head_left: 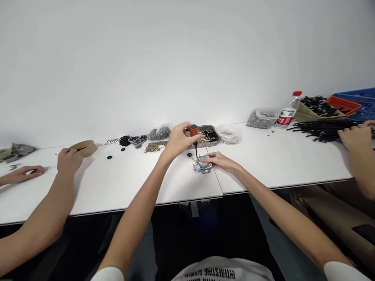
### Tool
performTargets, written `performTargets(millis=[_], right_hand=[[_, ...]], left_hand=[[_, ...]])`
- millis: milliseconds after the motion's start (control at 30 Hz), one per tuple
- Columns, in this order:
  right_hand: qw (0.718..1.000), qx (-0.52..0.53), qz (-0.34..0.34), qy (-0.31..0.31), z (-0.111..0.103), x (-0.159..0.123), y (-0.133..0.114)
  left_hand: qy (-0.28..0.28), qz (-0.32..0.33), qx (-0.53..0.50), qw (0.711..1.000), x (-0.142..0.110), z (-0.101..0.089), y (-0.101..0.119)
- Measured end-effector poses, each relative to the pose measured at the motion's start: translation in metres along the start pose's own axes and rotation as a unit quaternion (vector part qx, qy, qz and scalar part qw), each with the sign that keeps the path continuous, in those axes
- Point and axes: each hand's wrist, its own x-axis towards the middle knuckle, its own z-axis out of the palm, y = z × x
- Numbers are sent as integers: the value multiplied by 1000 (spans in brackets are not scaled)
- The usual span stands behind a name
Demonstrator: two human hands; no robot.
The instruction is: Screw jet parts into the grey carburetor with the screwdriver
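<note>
My left hand (182, 139) is closed around the red and black handle of a screwdriver (193, 130), held upright. Its dark shaft points down at a grey metal carburetor (202, 165) on the white table. Whether the tip sits in a screw cannot be made out. My right hand (221, 160) grips the carburetor from its right side, fingers over the top. Just left of the carburetor lies a small black part with a thin copper-coloured stem (190, 156). Behind my hands, a metal tray (217, 136) holds small black and brass-coloured parts.
Brass-coloured pieces (154, 146), a plastic cup (136, 142) and bags of parts (159, 132) lie left of the tray. Co-workers' hands (69, 159) are at both sides. On the right are a bottle (288, 111), black tubes (319, 130) and a blue crate (363, 102).
</note>
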Motion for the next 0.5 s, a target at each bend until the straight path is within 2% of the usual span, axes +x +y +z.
performTargets(millis=[100, 233, 400, 500], right_hand=[[996, -58, 9, -64, -16, 14, -9], [978, -26, 45, -200, -28, 32, -13], [964, 32, 90, -249, -33, 48, -7], [942, 59, 123, -307, -38, 60, -9]], left_hand=[[-29, 17, 21, 999, 13, 3, -1], [-79, 17, 13, 997, 24, 5, -2], [-105, 14, -54, 993, 29, -1, -1], [-122, 3, -100, 988, 35, -6, 1]])
